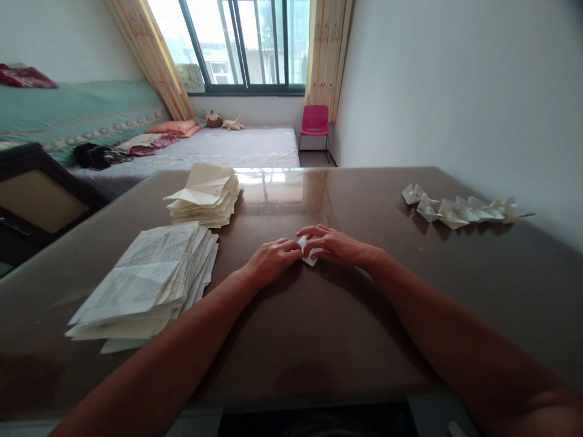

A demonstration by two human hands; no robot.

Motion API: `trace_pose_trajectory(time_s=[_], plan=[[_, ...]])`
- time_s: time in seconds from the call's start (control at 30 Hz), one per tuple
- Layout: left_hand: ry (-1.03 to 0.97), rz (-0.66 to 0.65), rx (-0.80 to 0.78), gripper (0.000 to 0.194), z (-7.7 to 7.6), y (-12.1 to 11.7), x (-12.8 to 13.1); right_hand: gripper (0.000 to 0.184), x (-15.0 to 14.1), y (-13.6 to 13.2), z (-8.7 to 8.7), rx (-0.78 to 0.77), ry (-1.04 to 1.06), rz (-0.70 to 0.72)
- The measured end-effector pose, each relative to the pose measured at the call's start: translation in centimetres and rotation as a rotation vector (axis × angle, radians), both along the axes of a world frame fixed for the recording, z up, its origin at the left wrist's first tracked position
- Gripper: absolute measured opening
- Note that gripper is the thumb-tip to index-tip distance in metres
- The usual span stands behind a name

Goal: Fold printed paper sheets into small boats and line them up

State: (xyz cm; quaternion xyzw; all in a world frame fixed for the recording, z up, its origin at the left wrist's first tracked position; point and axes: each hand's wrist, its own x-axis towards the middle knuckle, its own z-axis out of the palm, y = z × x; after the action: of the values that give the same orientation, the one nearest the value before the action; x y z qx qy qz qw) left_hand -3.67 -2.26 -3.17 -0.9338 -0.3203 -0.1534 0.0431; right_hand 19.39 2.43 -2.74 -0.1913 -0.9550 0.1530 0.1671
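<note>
The left hand point(277, 260) and right hand point(334, 244) meet at the centre of the frame, fingers bent; whether either pinches the paper or only presses it, I cannot tell. Between their fingertips, on the bench point(346, 346), lies a small folded piece of printed paper point(311, 261). It is partly covered, its visible part seeming to slant from upper left to lower right. The left hand's fingertips meet its left side; the right hand arches over its upper right. Neither hand is clearly nearer. Farther out, a stack of printed sheets point(136, 273) lies at lower left, yellowish sheets point(203, 188) just above it, and folded paper boats point(452, 216) at upper right.
</note>
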Motion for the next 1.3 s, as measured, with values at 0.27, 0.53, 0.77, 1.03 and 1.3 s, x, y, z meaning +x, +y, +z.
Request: trace_pose_trajectory(time_s=[0.27,0.53,0.77,1.03,1.3], plan=[[-0.025,-0.022,-0.003,0.025,0.1,0.1,0.0,0.019,0.4,0.2,0.3,-0.092,0.038,-0.003],[-0.059,-0.048,-0.032,0.027,-0.1,0.3,-0.2,0.014,0.1,0.3,0.4,-0.140,0.068,0.053],[-0.074,-0.059,-0.039,0.029,-0.1,0.4,-0.3,0.013,-0.1,0.5,0.4,-0.082,0.003,0.032],[-0.010,-0.042,-0.022,0.026,-0.1,0.3,-0.2,0.014,0.3,-0.1,0.9,-0.089,-0.068,0.015],[-0.018,-0.054,-0.008,0.026,-0.1,0.3,-0.1,0.015,0.4,0.1,0.9,-0.107,-0.103,0.014]])
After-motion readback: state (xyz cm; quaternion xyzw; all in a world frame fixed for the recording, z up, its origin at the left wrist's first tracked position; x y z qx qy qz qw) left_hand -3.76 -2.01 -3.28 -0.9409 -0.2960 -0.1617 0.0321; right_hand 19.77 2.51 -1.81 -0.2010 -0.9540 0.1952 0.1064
